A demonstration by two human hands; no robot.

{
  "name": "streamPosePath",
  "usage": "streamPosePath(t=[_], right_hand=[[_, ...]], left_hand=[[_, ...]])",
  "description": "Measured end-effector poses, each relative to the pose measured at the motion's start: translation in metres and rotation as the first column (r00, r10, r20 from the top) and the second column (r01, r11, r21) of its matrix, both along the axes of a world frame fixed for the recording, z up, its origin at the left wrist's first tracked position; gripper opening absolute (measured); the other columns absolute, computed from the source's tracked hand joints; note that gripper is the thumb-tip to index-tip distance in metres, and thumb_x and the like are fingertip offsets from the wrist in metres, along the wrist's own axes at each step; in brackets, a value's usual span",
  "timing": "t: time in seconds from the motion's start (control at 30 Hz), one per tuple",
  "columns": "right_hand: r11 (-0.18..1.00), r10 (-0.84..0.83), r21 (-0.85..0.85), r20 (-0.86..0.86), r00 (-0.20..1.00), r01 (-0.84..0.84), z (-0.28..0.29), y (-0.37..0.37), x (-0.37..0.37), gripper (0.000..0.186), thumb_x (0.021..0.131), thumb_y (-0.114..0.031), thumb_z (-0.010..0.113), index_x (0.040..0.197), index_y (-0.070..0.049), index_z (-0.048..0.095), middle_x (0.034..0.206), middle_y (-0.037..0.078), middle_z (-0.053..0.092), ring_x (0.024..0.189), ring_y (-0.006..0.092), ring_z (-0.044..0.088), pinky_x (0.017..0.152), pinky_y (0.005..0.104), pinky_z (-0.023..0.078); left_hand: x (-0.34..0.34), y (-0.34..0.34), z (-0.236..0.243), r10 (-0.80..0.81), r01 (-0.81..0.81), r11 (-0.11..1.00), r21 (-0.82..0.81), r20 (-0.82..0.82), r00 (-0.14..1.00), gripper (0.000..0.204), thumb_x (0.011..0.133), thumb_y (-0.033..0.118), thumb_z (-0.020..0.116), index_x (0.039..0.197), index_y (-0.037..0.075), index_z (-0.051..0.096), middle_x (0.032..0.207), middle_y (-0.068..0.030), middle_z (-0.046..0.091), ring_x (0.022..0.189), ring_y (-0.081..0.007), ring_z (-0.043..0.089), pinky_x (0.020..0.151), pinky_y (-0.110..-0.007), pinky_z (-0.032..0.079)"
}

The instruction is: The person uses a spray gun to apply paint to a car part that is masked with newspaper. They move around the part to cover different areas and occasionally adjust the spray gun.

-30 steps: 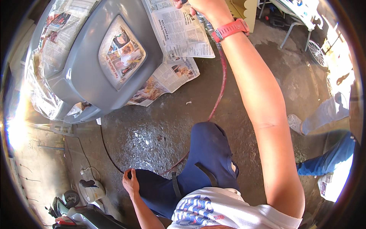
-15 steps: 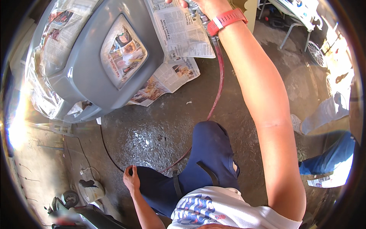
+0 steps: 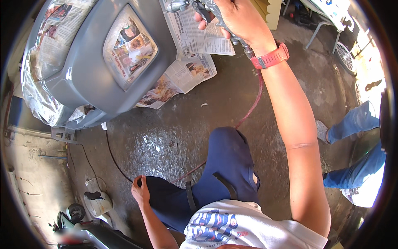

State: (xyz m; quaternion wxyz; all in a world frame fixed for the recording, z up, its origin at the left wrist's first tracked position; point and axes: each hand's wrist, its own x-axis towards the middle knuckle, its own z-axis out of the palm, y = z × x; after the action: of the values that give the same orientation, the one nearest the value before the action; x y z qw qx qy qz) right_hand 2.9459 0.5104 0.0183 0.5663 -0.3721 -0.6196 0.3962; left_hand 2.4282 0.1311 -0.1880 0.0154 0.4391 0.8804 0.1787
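At the top, my right hand [image 3: 246, 23] is wrapped around a metal spray gun [image 3: 179, 5], with the fingers at its trigger and the nozzle to the left. A reddish hose [image 3: 257, 93] runs down from the gun's handle past my knee. To the left of the gun stands a large grey curved body panel [image 3: 89, 70], partly masked with newspaper [image 3: 195, 31] and clear plastic film [image 3: 39, 101]. My left hand [image 3: 141, 191] rests beside my left knee with the thumb and a finger apart; its other fingers are partly hidden. Nothing shows in it.
The hose loops over the wet concrete floor [image 3: 157, 141], passing near my left hand. Another person's jeans-clad legs [image 3: 356, 166] are at the right. A white container [image 3: 98, 203] and a motorcycle [image 3: 91, 234] stand lower left. A metal-legged table [image 3: 327, 16] is upper right.
My right hand and the spray gun have come lower and nearer, bringing more of the gun into view. The panel sits slightly further left in the picture. My left hand stays by the knee.
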Motion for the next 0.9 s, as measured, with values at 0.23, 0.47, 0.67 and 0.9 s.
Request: streamPosePath(t=[0.23,0.47,0.67,0.9], right_hand=[[0.927,-0.255,0.273,-0.047,0.966,0.258,-0.042,0.027,-0.019,0.068,0.119,-0.054,0.045,0.085,-0.001,0.07,0.063,0.007,0.068,0.042,0.0148,0.058,0.043,0.0311,0.046],[0.941,-0.219,0.298,0.166,0.961,0.163,-0.139,-0.004,-0.025,0.056,0.112,-0.056,0.06,0.137,-0.009,0.077,0.083,0.011,0.08,0.065,0.0202,0.074,0.068,0.0338,0.058],[0.937,-0.092,0.35,0.287,0.954,-0.015,-0.205,-0.04,-0.049,0.051,0.109,-0.049,0.068,0.144,-0.012,0.074,0.118,0.023,0.08,0.097,0.0403,0.078,0.086,0.0464,0.063],[0.921,-0.164,0.386,0.25,0.954,0.057,-0.255,-0.036,-0.078,0.048,0.108,-0.047,0.07,0.138,-0.011,0.076,0.112,0.019,0.079,0.088,0.0403,0.077,0.08,0.0475,0.062]], left_hand=[[-0.006,0.001,-0.002,0.002,-0.002,1.0,-0.01,0.002,1.0,0.04,0.104,0.043,0.073,0.116,0.006,0.082,0.116,-0.019,0.081,0.111,-0.0408,0.074,0.101,-0.048,0.055],[-0.006,0.001,0.0,0.001,-0.001,1.0,-0.022,0.016,1.0,0.04,0.105,0.042,0.072,0.117,0.006,0.082,0.118,-0.019,0.081,0.113,-0.0396,0.074,0.102,-0.046,0.055],[-0.005,0.006,0.0,0.026,-0.026,0.998,-0.049,-0.005,1.0,0.04,0.105,0.043,0.071,0.118,0.006,0.082,0.117,-0.019,0.081,0.113,-0.039,0.075,0.102,-0.046,0.055],[-0.007,0.007,-0.001,0.005,-0.005,0.998,-0.064,0.01,1.0,0.042,0.105,0.045,0.071,0.12,0.007,0.082,0.119,-0.0188,0.081,0.115,-0.0389,0.075,0.104,-0.046,0.055]])
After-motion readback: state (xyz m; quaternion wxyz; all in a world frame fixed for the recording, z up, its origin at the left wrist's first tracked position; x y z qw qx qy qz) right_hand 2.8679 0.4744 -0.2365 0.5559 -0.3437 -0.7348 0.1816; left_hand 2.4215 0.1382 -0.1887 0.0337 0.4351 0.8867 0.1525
